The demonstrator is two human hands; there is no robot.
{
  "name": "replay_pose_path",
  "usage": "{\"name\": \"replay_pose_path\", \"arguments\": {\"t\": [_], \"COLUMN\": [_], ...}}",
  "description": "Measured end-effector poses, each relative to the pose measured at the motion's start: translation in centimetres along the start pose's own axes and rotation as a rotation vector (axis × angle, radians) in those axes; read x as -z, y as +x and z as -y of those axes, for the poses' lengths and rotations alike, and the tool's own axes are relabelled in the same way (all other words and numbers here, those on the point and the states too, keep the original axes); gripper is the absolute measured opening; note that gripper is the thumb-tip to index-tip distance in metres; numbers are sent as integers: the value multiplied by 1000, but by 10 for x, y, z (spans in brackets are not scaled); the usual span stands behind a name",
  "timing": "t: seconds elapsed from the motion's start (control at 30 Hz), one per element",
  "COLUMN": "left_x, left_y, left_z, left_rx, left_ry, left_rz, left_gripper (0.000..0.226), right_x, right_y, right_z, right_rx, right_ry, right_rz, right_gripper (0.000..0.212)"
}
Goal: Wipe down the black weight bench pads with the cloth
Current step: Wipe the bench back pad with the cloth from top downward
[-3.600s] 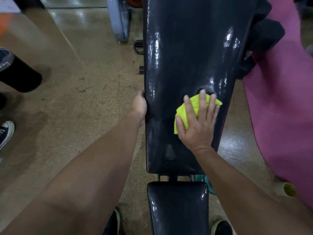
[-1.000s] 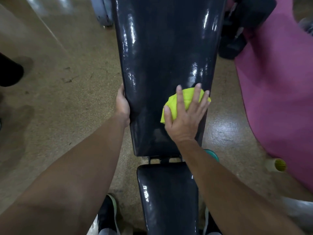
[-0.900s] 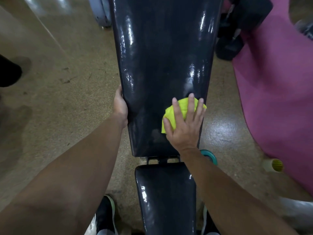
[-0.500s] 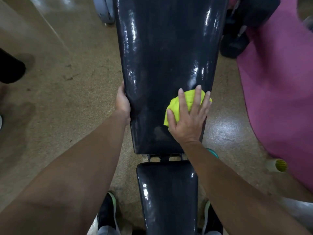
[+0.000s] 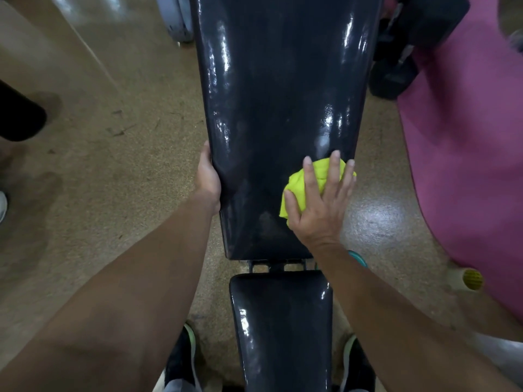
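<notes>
Wiping the back pad, cloth under the right palm

Pressing flat on the long black back pad [image 5: 283, 108], whose long axis runs straight away from the camera, narrower at its near end. Pink mat [image 5: 467, 137] lies on the floor right of it. Shorter seat pad [image 5: 280, 329] sits nearer, in line with it, a metal hinge gap between. Left hand [image 5: 208, 176] grips the back pad's left edge, fingers wrapped out of sight under it. Right hand [image 5: 319, 205] spread wide, fingers straight, holding the bunched yellow-green cloth [image 5: 300, 188] down on the pad near its right edge, toward the near end. Cloth pokes out past the fingers and thumb
</notes>
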State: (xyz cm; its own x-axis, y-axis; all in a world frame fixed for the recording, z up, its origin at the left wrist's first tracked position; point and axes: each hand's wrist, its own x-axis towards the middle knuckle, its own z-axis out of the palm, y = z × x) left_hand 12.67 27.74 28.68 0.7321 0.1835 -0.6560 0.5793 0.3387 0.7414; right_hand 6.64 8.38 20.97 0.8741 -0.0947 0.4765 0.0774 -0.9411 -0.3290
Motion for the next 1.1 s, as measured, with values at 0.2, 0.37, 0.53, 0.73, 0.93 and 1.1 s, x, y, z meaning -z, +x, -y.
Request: {"name": "replay_pose_path", "arguments": {"t": [0.2, 0.37, 0.53, 0.73, 0.93, 1.1], "left_x": [0, -1, 0, 0, 2, 1], "left_y": [3, 1, 4, 9, 12, 13], "left_z": [2, 2, 3, 6, 8, 9], "left_rx": [12, 16, 8, -22, -22, -21], "left_ry": [-39, -29, -40, -39, -45, -44], "left_rz": [-40, -35, -29, 2, -7, -10], "left_gripper": [57, 58, 60, 63, 60, 61], "right_x": [2, 1, 1, -1, 2, -4], "right_y": [25, 5, 12, -3, -6, -15], "right_z": [18, 18, 18, 10, -7, 17], "right_rx": [-278, -230, -264, -52, -144, -114], "right_ry": [115, 115, 120, 50, 104, 56], "right_rz": [-87, -23, -35, 2, -37, -6], "right_gripper": [71, 72, 71, 66, 65, 66]}}
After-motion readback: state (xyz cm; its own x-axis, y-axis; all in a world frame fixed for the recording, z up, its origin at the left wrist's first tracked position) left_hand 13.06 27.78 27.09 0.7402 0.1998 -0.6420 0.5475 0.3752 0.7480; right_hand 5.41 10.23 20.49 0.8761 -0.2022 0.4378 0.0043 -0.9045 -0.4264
